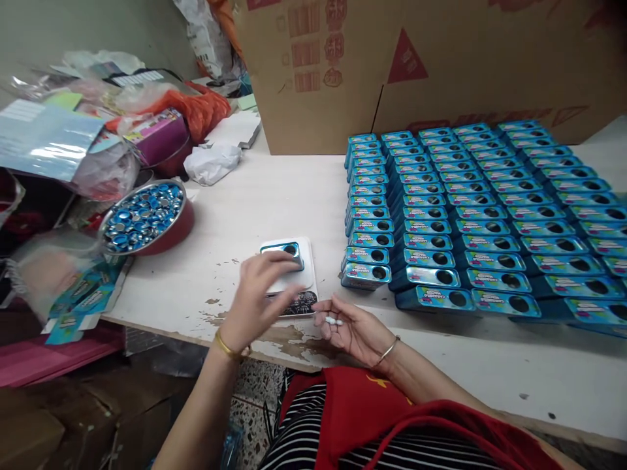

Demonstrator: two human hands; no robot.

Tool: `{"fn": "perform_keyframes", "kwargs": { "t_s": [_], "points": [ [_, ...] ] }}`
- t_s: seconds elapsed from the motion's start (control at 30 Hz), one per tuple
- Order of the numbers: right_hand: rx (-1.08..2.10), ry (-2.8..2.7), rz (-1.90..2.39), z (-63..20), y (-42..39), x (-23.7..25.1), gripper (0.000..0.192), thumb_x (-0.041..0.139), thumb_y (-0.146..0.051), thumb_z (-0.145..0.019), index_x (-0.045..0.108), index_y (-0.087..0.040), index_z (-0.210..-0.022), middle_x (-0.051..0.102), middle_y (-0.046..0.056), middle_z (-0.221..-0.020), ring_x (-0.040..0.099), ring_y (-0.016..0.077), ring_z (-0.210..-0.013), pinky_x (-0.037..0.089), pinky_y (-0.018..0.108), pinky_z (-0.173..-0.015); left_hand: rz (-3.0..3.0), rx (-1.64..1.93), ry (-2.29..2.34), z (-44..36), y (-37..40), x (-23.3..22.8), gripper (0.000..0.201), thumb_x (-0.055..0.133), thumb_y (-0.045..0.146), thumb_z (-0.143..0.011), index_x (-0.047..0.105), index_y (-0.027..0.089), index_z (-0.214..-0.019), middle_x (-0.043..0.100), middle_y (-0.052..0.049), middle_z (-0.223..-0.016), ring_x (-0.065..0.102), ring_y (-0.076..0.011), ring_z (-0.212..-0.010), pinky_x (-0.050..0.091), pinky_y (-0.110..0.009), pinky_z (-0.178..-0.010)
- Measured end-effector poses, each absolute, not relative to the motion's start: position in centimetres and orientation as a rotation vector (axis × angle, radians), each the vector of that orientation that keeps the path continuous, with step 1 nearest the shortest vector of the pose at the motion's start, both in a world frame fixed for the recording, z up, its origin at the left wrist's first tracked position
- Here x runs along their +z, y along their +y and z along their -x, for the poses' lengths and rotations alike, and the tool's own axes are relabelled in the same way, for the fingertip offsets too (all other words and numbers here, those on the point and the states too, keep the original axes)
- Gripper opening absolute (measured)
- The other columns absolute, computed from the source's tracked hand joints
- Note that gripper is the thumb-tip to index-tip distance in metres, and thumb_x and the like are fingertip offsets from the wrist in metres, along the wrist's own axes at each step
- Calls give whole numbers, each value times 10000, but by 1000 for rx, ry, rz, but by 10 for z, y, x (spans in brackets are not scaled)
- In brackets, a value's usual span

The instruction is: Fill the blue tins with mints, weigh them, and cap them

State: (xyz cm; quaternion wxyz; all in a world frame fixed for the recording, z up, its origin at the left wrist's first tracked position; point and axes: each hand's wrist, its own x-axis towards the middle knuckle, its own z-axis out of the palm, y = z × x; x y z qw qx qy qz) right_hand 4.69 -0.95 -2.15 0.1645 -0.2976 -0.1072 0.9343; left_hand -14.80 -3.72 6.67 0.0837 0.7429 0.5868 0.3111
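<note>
Standing on scale, one tin ran crosswise ahead of nearer left hand, fingers apart, contact unclear; right hand cupped white pellets.

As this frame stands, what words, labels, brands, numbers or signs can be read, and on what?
"CARAMELO", apparently, upside down on the blue tins; second line too blurred.
Cardboard box: red print and triangle, no words legible.
White device's black panel: markings too small.
Purple box, white bag, blue packets: print too blurred.
</note>
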Motion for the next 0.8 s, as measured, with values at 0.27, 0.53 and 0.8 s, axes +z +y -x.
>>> {"fn": "perform_keyframes", "kwargs": {
  "t_s": [0.27, 0.53, 0.8],
  "points": [
    [2549, -282, 1061, -54, -19, -39, 233, 540, -269, -898, 655, -72, -855, 633, 60, -665, 586, 82, -491, 413, 151, -401, -1804, 1049, 1929, 212, -14, 5, 781, 751, 398, -690, 372, 246, -1356, 539, -110, -1275, 528, -243, -1143, 428, -396, -945],
    [2502, -51, 1006, -33, -1, -11, 362, 370, -293, -970, 622, -37, -925, 692, 166, -823, 701, 180, -767, 555, 243, -672, -2467, 862, 1763, 177, -17, 15, 405, 588, 136, -762, 533, 255, -1146, 643, -50, -1115, 569, -225, -1013, 410, -437, -948],
    [2296, 198, 1022, -18, 8, 1, 238, 368, -161, -950, 583, -84, -883, 681, 90, -749, 687, 158, -688, 573, 279, -693, -2750, 613, 1733, 168, -34, 11, 489, 522, 46, -720, 535, 258, -1160, 651, -58, -1100, 560, -218, -940, 347, -464, -981]
  ]
}}
